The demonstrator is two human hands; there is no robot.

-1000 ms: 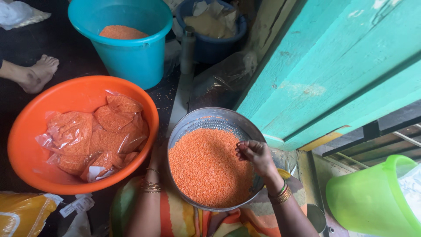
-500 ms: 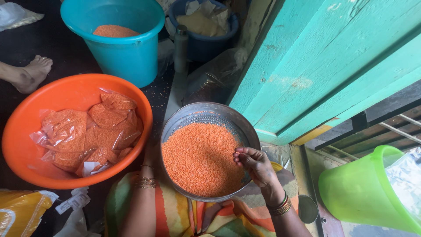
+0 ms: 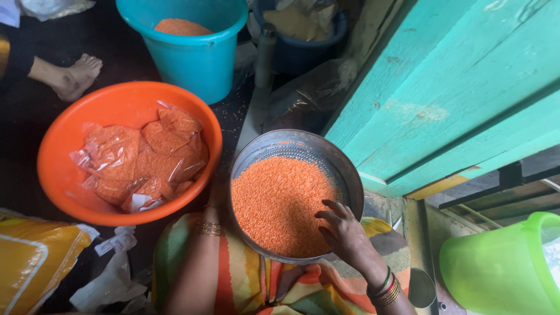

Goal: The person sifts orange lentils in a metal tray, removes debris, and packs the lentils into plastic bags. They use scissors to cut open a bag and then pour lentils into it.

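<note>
Teal door behind; right hand (image 3: 345,234) fingers on lentils (image 3: 274,201) in sieve (image 3: 350,175).

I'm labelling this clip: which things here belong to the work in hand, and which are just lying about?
In hand:
right hand
left hand
round metal sieve
orange lentils

Lying about:
orange basin of filled bags
teal bucket
green bucket
yellow sack

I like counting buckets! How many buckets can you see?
3: a teal bucket top centre, a dark blue bucket behind it, a green bucket bottom right, partly cut off. Others may lie outside view.
</note>
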